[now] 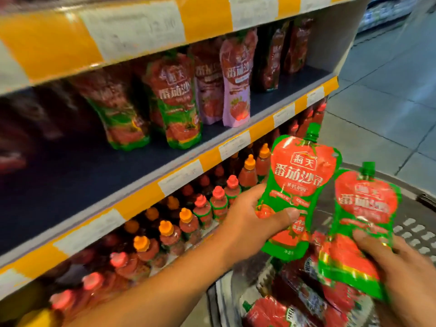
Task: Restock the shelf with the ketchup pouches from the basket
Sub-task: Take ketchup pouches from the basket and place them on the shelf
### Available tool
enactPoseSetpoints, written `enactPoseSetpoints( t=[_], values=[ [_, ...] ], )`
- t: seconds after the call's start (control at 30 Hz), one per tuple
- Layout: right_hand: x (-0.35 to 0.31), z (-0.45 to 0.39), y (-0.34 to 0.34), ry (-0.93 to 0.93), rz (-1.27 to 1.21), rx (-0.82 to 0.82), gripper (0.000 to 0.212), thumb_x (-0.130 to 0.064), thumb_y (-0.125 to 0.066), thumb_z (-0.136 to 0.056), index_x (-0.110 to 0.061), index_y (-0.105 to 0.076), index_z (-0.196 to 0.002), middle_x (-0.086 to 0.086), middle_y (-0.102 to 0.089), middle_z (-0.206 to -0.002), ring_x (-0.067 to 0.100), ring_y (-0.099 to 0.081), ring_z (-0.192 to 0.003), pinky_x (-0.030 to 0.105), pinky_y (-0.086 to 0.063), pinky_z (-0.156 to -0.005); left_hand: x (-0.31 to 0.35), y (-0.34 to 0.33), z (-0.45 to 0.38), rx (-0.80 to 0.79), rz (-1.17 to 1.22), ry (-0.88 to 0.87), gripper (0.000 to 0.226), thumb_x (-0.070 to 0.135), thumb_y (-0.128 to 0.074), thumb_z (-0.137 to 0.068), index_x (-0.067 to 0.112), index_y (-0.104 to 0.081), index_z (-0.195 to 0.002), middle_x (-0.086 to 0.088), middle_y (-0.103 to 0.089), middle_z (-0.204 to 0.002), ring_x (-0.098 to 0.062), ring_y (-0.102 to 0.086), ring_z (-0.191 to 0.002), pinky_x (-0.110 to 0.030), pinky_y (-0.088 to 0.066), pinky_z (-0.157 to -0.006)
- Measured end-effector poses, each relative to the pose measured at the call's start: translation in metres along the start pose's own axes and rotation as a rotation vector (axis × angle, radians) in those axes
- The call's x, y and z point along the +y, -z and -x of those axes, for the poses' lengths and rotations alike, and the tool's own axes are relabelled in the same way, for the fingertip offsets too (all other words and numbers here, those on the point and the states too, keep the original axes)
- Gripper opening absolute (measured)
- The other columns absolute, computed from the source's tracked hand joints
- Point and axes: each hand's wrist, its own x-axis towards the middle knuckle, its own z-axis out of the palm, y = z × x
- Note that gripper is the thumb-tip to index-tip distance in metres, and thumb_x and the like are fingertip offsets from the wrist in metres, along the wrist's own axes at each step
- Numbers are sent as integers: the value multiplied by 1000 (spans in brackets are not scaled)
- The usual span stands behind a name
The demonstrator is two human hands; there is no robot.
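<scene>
My left hand (250, 218) grips a red and green ketchup pouch (299, 180) by its lower part, upright, in front of the shelf edge. My right hand (401, 265) holds a second ketchup pouch (361, 223) just to the right, above the grey basket (415, 232). More pouches (295, 300) lie in the basket below both hands. On the dark middle shelf (94, 175) stand two matching green-red pouches (174, 102) and purple-pink pouches (236, 86) further right.
The lower shelf holds rows of sauce bottles (169, 232) with orange and pink caps. Yellow and white price strips (179, 175) run along the shelf edges. Darker pouches (276, 55) stand at the shelf's right end. Grey tiled floor (382, 86) lies to the right.
</scene>
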Motion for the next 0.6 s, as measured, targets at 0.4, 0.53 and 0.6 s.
enactPoseSetpoints(
  t=[0.4, 0.53, 0.6],
  values=[
    [-38, 47, -92, 160, -251, -313, 54, -46, -87, -54, -18, -81, -100, 12, -78, -72, 22, -74, -55, 41, -65, -57, 65, 94, 65, 528, 131, 49, 27, 37, -79, -85, 17, -76, -103, -15, -80, -102, -28, -75, -86, -38, -61, -75],
    [-42, 57, -125, 59, -332, -412, 11, -7, -66, -83, -12, -72, -91, -2, -67, -48, 4, -60, -35, 12, -44, -35, 77, 124, 87, 698, 126, 14, 33, 32, -77, -84, 12, -73, -111, -24, -77, -104, -36, -75, -81, -39, -58, -62],
    [-29, 56, -143, 9, -412, -490, 16, -10, -65, -76, -7, -74, -90, 4, -71, -56, 11, -65, -41, 18, -50, -38, 80, 136, 90, 731, 89, -5, 35, 26, -80, -85, 9, -72, -115, -25, -76, -105, -43, -75, -86, -53, -59, -70]
  ],
)
